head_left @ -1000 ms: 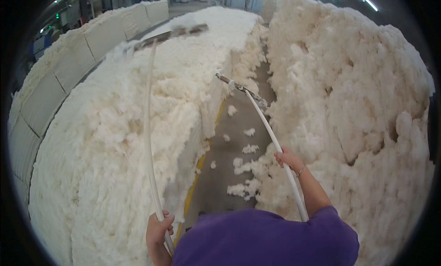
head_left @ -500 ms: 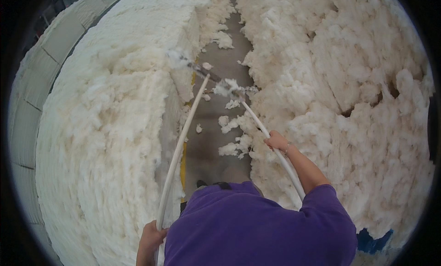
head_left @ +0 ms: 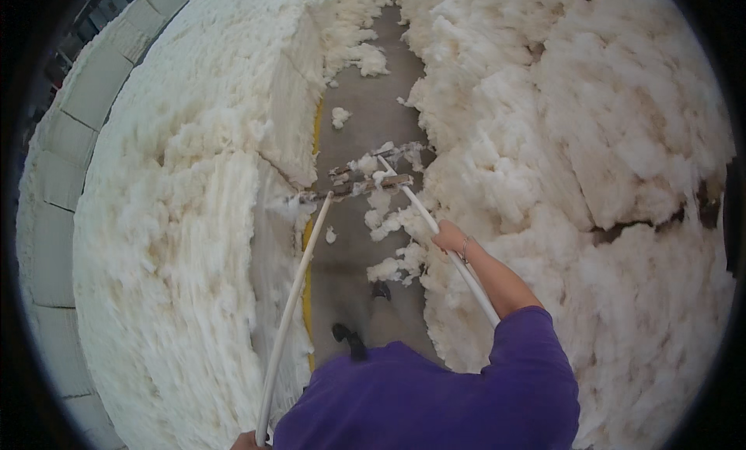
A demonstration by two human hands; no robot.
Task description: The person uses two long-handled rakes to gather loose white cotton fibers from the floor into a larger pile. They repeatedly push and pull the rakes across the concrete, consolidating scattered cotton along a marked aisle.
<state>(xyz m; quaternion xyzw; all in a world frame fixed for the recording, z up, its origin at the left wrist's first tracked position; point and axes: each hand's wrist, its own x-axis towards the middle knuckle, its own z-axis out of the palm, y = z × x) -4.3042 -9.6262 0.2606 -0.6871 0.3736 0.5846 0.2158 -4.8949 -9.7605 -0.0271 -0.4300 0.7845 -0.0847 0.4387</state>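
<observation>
My left hand (head_left: 250, 441), cut by the lower edge, is closed around the lower end of a long white pole (head_left: 291, 304) with a crosswise head that looks like a push broom's. My right hand (head_left: 450, 237) grips a second white pole (head_left: 475, 285) partway along its shaft; a bracelet circles that wrist. Its similar head (head_left: 416, 150), clumped with white fluff, rests over the aisle floor just beyond the first head (head_left: 398, 181). The two heads lie close together, partly overlapping in view. Loose fluff (head_left: 400, 265) lies near them, against the right-hand bank.
High banks of fluffy white fibre, like cotton, line the left (head_left: 171, 217) and right (head_left: 528, 162) of a narrow grey floor (head_left: 353, 263). A yellow line (head_left: 307, 302) runs along the left bank's foot. Pale stacked bales (head_left: 54, 256) stand at far left. Two dark shoes (head_left: 351, 341) show below.
The left pole's head has come down and nearer, from raised against the left bank to low over the aisle. The right pole's head is roughly where it was. Both hands keep their grip.
</observation>
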